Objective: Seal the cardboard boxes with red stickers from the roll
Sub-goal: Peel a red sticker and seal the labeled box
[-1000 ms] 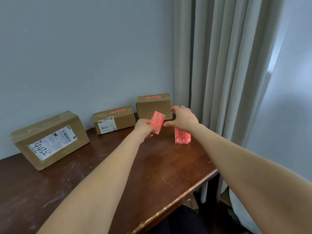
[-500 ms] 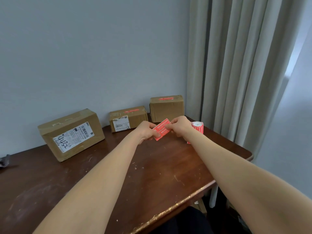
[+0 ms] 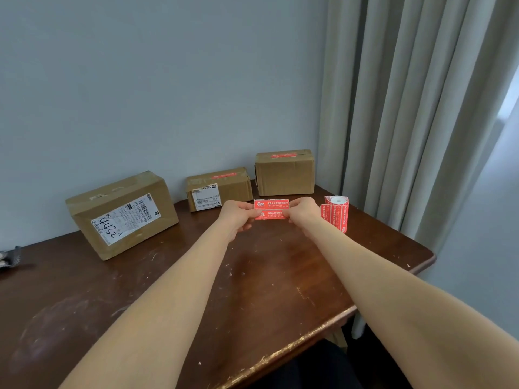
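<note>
Left hand (image 3: 238, 217) and right hand (image 3: 303, 213) hide sticker (image 3: 271, 209) ends

The front half of the table (image 3: 252, 290) is bare wood, and a hand can pass there from either side. The back is closed by three boxes in a row along the wall (image 3: 140, 80): the big box (image 3: 123, 214), the middle box (image 3: 222, 189) and the right box (image 3: 285, 172), with only narrow gaps between them. The roll (image 3: 335, 214) stands upright near the right edge, apart from the right box. The curtain (image 3: 407, 108) hangs close behind that corner. A dark thing (image 3: 9, 258) lies at the far left edge.
</note>
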Demonstrator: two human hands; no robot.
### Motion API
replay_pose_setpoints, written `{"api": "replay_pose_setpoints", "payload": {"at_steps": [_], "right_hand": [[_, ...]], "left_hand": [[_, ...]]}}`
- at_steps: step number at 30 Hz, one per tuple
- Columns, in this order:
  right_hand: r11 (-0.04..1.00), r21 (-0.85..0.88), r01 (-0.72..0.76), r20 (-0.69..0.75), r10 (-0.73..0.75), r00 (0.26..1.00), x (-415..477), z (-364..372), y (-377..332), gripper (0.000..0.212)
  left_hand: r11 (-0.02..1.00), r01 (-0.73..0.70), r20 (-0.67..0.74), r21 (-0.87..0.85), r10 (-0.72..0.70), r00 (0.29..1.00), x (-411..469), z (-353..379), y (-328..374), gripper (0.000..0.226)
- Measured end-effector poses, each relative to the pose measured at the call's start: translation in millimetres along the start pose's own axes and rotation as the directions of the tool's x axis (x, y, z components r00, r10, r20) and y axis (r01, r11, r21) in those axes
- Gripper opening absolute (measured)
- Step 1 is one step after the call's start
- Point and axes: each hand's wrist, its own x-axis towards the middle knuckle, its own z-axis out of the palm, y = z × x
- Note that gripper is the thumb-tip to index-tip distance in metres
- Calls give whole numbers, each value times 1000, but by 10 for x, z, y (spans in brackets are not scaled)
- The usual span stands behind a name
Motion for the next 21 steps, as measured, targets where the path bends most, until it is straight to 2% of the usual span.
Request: {"api": "replay_pose_setpoints", "payload": {"at_steps": [3,6,9,13,16,21], "right_hand": [[987,-124,106,-51,-113,992,-17,-12,-14,48],[948,-236,214,-89,-241,967,-21,-18,-46,45],[912,-308,269,-66,-303,951,-33,-10,-83,41],[919,-308,246,33,-248,968,-3,4,-94,31],[944,-271,190,40,-186,982,34,1,-74,26],[953,-238,187,32,-184,982,48,2,-49,28]], "left_hand": [[1000,-4,-10,18,4,1000,21,2,-18,22],[1000,-4,5,30,3,1000,23,30,-21,21],[999,-14,40,51,12,999,15,68,-15,19],[996,-37,101,76,29,994,-29,93,-1,15],[994,-40,120,99,28,992,-37,85,2,14],[996,-27,126,82,17,992,-40,89,16,13]]}}
